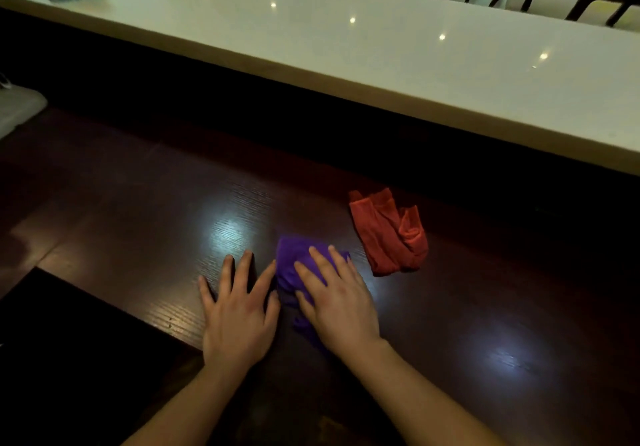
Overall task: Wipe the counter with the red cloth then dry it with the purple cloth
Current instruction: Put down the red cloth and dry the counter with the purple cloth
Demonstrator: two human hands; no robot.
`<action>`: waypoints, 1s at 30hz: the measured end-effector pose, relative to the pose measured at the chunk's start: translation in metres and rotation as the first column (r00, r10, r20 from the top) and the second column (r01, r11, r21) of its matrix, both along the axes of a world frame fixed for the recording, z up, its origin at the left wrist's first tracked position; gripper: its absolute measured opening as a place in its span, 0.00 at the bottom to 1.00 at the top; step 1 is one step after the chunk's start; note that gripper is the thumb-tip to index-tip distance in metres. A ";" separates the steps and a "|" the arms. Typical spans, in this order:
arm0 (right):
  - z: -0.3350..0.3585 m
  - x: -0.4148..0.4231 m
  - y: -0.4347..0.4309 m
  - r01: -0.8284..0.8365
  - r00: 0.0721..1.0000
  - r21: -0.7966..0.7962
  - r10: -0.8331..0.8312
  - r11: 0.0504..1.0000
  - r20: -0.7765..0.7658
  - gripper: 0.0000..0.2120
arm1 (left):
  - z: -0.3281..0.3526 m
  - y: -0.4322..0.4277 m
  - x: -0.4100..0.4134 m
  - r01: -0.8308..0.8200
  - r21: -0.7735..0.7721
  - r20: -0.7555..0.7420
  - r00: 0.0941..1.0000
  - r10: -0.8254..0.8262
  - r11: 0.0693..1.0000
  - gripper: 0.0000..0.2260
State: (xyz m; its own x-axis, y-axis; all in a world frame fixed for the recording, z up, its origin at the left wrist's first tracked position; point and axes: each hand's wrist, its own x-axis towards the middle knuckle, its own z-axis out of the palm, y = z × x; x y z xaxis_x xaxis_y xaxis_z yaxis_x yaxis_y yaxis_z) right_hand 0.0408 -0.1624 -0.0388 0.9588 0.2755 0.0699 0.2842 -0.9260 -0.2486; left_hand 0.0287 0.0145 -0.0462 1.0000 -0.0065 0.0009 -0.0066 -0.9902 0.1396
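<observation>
Drying the dark counter (138, 203) with the purple cloth (294, 265).
We braced our left hand (239, 310), fingers spread flat; our right hand (337, 301) pressed open-palmed on the soft, bunching cloth, best held mid-bundle; the red cloth (388, 234) lay crumpled beside.

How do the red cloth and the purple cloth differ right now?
The purple cloth lies under the right hand, pressed flat; the red cloth lies untouched, farther right. The red cloth is loosely folded with ridges showing; the purple cloth is bunched and mostly covered. Both rest on the dark counter. The left hand rests bare on the wood.
</observation>
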 end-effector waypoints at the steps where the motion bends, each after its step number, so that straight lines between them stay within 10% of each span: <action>1: 0.000 0.010 0.004 0.011 1.000 0.008 -0.011 1.000 0.000 0.23 | 0.001 0.000 0.000 -0.002 0.001 0.000 1.000 0.002 1.000 0.23; 15: -0.002 0.103 0.040 0.273 0.962 0.041 -0.273 0.961 0.001 0.24 | 0.001 0.001 0.000 -0.016 -0.002 -0.006 1.000 0.016 1.000 0.24; 30: 0.013 0.082 0.030 0.234 0.958 0.260 -0.178 0.937 -0.224 0.32 | 0.005 0.008 0.000 -0.007 -0.137 -0.026 1.000 0.003 0.991 0.23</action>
State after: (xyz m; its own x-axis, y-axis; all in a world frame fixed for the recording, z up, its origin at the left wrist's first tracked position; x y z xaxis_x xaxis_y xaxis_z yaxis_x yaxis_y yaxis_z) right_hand 0.1224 -0.1322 -0.0256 0.9948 0.0668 -0.0772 0.0149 -0.8431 -0.5376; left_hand 0.0289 0.0221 -0.0413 0.9997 -0.0031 -0.0242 0.0036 -0.9617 0.2742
